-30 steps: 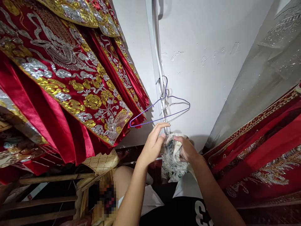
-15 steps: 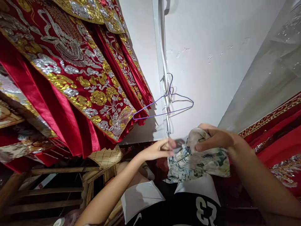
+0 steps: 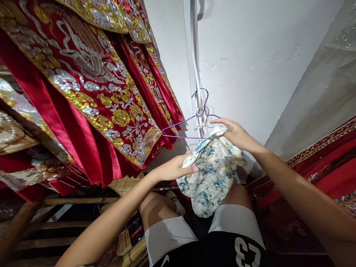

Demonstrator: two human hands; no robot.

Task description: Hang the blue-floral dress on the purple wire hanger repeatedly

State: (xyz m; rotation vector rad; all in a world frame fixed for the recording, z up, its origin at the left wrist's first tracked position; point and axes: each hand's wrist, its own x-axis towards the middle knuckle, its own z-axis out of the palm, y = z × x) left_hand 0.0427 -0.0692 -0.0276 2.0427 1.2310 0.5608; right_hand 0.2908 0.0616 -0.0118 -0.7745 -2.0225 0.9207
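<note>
A white floral-print garment (image 3: pixel 213 178), patterned in blue and green, hangs spread between my two hands above my knees. My left hand (image 3: pixel 180 167) grips its left upper edge, thumb on top. At the upper right edge, my right hand (image 3: pixel 232 133) holds the cloth, with a finger reaching left along the hanger. The purple wire hanger (image 3: pixel 180 122) hangs by its hook at a white strap (image 3: pixel 194 66) on the wall. Its right end is hidden behind my right hand and the garment, and whether the cloth is around the hanger I cannot tell.
A red costume (image 3: pixel 91 85) with gold and silver embroidery hangs at the left. Below it are a bamboo frame (image 3: pixel 52 243) and a phone (image 3: pixel 135 228). At the right, red trimmed fabric (image 3: pixel 328 167) lies along the side. A white wall (image 3: pixel 250 44) stands ahead.
The garment has risen toward the hanger and now spreads out instead of being bunched. My right hand has moved up and left to the hanger; my left hand has taken the garment's edge.
</note>
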